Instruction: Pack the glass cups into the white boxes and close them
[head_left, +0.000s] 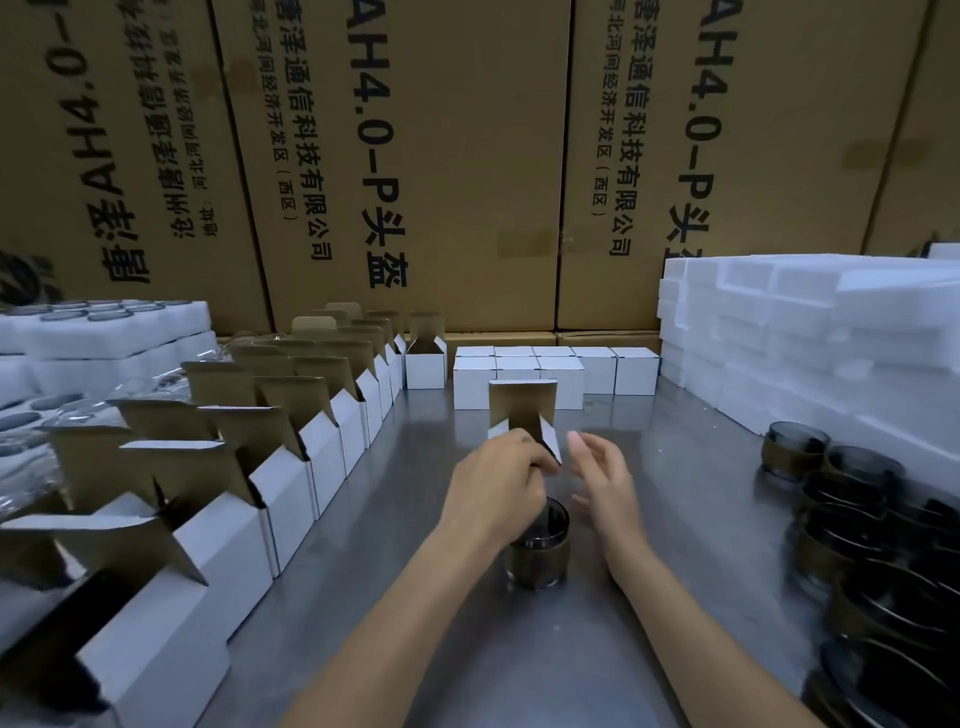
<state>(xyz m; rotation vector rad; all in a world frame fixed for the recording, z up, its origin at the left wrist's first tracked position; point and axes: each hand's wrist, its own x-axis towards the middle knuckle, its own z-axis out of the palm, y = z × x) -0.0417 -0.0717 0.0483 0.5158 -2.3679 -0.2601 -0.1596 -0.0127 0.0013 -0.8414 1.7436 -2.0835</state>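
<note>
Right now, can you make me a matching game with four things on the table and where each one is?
Things:
1. glass cup
2. open box
3. closed boxes
4. foam stack

Places:
A. far right, piled high
B. held up by the left hand
C. on the table, under the hands
D. back middle, in rows

Pairs: 1-C, 2-B, 3-D, 4-A

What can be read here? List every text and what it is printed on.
"AH4.0-P头盔": middle brown cardboard carton, sideways.
"鲁泽通信科技有限公司": same carton.
"河北河间经济开发区(西区)": same carton.
Right brown cardboard carton: the same lines, largest partly hidden.
Left brown cardboard carton: "AH4.0" upside down; smaller lines too blurred.
Small white boxes: no print visible.
</note>
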